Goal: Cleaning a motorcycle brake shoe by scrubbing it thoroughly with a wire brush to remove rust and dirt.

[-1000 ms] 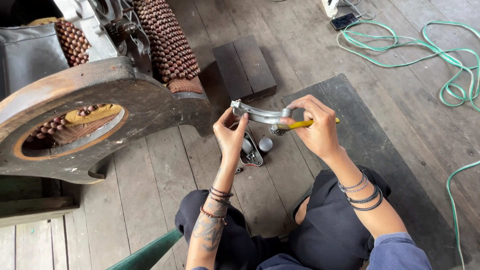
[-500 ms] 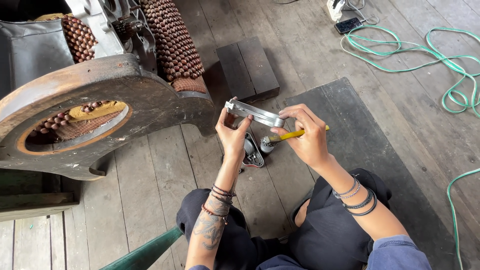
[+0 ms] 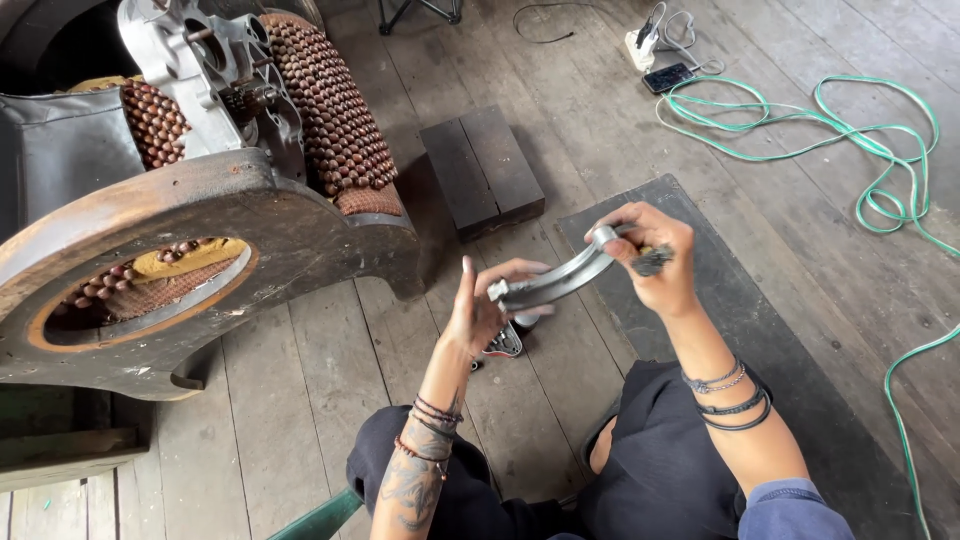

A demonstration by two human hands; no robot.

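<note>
You hold a curved metal bracket (image 3: 558, 280) between both hands at centre frame.
Your right hand (image 3: 655, 262) grips its upper end; your left hand (image 3: 490, 305) pinches the lower. A beaded wooden machine (image 3: 200, 200) fills the upper left.

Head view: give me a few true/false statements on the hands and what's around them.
1. Both hands hold one curved grey metal part. True: left hand at its lower end, right hand at its upper end.
2. The green cable is coiled on the person's lap. False: it lies on the wooden floor, to the right.
3. A dark wooden block lies on the floor beyond the hands. True.
4. The right wrist is bare. False: it wears bracelets.
</note>
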